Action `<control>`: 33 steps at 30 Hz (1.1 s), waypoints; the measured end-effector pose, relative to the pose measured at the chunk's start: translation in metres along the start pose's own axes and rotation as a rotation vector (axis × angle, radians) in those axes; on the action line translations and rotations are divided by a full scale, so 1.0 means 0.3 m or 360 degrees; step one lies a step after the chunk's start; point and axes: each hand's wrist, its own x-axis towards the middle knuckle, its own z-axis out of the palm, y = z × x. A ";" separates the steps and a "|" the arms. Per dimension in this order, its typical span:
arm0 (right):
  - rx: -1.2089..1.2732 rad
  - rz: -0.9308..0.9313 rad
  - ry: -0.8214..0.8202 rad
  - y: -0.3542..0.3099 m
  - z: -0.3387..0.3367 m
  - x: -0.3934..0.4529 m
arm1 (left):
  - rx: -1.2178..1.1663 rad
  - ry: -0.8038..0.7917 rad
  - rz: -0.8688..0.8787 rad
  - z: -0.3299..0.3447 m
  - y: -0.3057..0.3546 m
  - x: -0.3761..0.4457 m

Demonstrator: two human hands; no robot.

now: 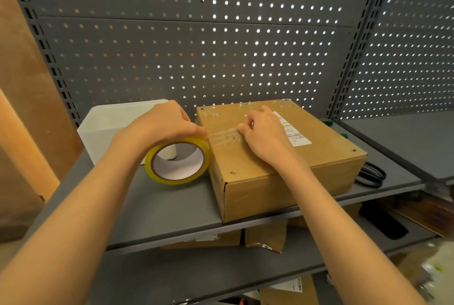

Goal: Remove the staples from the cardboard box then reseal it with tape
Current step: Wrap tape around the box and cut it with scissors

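Brown cardboard box [277, 157] is overhung past the grey shelf [152, 204] front edge. Yellow-cored clear tape roll [177, 160] is gripped by left hand [163, 123] beside the box's left edge. Tape strip [222, 134] is pressed onto the lid by right hand [264, 133], fingers curled.

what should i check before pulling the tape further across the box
1. Tape end stuck down: right hand presses it onto the cardboard box top. ok
2. Roll held: left hand grips the yellow tape roll at the box's left edge. ok
3. Strip between the hands flat: it looks wrinkled. not ok
4. Staples all out: small marks on the lid, too small to read. cannot tell
5. Box steady: flat on the grey shelf, front corner at the edge. ok
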 end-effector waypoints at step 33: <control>-0.0303 -0.0483 -0.0868 -0.082 -0.039 -0.099 | -0.0019 0.0327 0.0092 0.089 -0.042 -0.003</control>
